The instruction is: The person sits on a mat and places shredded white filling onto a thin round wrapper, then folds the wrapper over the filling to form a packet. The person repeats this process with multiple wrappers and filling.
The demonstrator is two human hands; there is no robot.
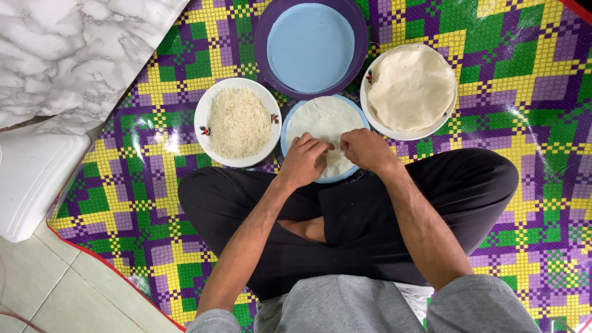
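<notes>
The person sits cross-legged on a checked mat (154, 191) of purple, yellow and green, both hands down on a round flat wrapper (320, 120) that lies on a blue plate (291, 123) just in front of the knees. The left hand (303, 161) has its fingers curled together, pinching at the near edge of the wrapper. The right hand (367, 148) is right beside it, fingers bent and closed on the same edge; the two hands almost touch. Whether anything lies under the fingers I cannot tell.

Left of the blue plate, touching it, stands a white plate (206, 111) heaped with pale shredded filling (239, 122). To the right, another white dish (370, 114) holds a stack (412, 86) of the same flat rounds. Beyond the blue plate sits a purple bowl (265, 31) with a light blue inside. A white marbled surface (74, 55) lies at the far left, and a white box (34, 182) rests on the tiled floor beside the mat.
</notes>
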